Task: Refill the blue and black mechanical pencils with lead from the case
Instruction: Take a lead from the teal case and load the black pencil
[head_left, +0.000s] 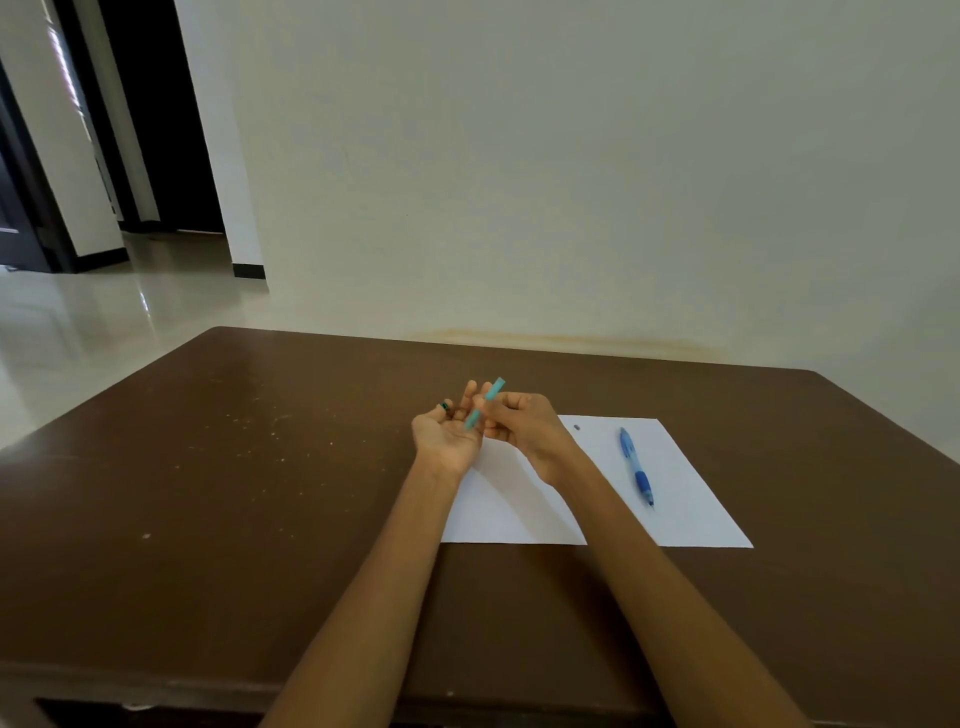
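your right hand (524, 423) has its fingers (496, 415) curled round the teal lead case (485, 404), pinching it mid-length so it tilts, upper end pointing up and right, lower end down over your left palm. your left hand (449, 434) lies palm up just beside it, fingers (470, 389) loosely straight; a small dark thing (445, 406) sits at one fingertip, too small to tell what it is or whether it is held. both hands hover above the far left corner of the paper (675, 499). the blue pencil (636, 466) lies on the paper to your right, well apart from the hands, tip toward you. a small dark speck (577, 427) rests on the paper near your right hand. the paper lies flat on the brown tabletop (234, 493).
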